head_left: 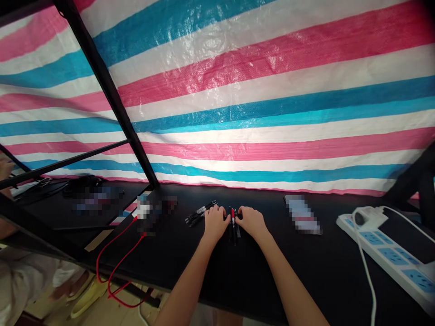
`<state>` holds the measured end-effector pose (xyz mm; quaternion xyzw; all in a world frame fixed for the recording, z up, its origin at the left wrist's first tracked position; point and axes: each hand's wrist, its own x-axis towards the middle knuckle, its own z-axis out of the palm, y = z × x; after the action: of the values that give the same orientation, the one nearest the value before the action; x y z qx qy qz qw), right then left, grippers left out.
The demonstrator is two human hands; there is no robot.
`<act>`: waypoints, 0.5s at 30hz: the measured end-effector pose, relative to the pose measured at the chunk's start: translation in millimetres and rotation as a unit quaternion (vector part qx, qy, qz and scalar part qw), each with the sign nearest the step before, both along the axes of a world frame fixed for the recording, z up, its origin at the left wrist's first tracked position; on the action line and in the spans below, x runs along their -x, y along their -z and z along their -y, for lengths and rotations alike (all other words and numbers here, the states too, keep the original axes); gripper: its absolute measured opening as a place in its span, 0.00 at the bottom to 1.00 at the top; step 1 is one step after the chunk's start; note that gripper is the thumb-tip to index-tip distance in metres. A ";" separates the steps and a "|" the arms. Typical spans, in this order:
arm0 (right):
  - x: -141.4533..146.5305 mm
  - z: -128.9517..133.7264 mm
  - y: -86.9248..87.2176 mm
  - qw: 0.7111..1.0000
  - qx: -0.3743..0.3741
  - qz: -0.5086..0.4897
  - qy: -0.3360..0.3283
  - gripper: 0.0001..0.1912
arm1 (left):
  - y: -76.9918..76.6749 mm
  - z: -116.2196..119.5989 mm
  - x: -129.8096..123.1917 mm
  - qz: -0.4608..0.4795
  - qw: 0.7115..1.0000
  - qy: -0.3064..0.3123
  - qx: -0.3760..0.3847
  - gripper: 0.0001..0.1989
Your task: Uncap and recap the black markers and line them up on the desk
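Note:
A small bundle of pens (pixel 233 228), dark with one red part showing, is on the black tabletop between my two hands. My left hand (pixel 215 222) closes on the bundle from the left, its thumb against the side and its fingers curled. From the right, my right hand (pixel 252 222) grips the same bundle with thumb and bent fingers. My fingers partly hide the pens, so their exact number is unclear. Just left of my left hand lie several black-and-clear pens (pixel 199 214) in a loose group, slanting up to the right.
A white power strip (pixel 380 253) with a plug and cable stands at the right. A blurred flat packet (pixel 302 214) lies beyond my right hand. Red cables (pixel 102 251) hang over the left edge. A black metal frame (pixel 112 97) rises at left, near another person's clothing (pixel 23 280).

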<state>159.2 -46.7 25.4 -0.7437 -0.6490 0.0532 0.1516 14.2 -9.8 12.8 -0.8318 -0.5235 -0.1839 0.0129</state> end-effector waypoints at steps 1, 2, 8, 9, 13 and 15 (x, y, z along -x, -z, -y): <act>1.2 0.4 -0.2 1.000 -0.002 0.003 -0.004 0.11 | 0.6 -0.6 0.9 0.001 1.000 -0.008 0.007 0.09; 2.2 0.7 -0.3 1.000 -0.003 0.005 -0.007 0.11 | 0.9 -1.7 2.3 0.003 1.000 -0.014 0.014 0.09; 4.2 0.0 1.7 1.000 0.003 0.003 -0.002 0.08 | -2.3 -4.4 6.8 0.013 0.999 -0.023 0.043 0.12; 4.1 -0.2 2.1 1.000 0.004 0.004 0.000 0.08 | -2.8 -3.2 5.5 0.010 0.999 -0.021 0.043 0.12; 4.4 -0.7 3.2 1.000 0.008 0.008 0.004 0.06 | -1.9 2.3 -1.7 -0.013 0.999 -0.011 0.044 0.11; 4.8 -0.8 3.6 1.000 0.014 0.006 0.010 0.06 | -0.1 3.0 -3.6 -0.022 0.999 -0.016 0.043 0.10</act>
<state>154.3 -45.8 21.8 -0.7527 -0.6414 0.0566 0.1375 17.7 -12.8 12.9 -0.8272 -0.5434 -0.1426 -0.0085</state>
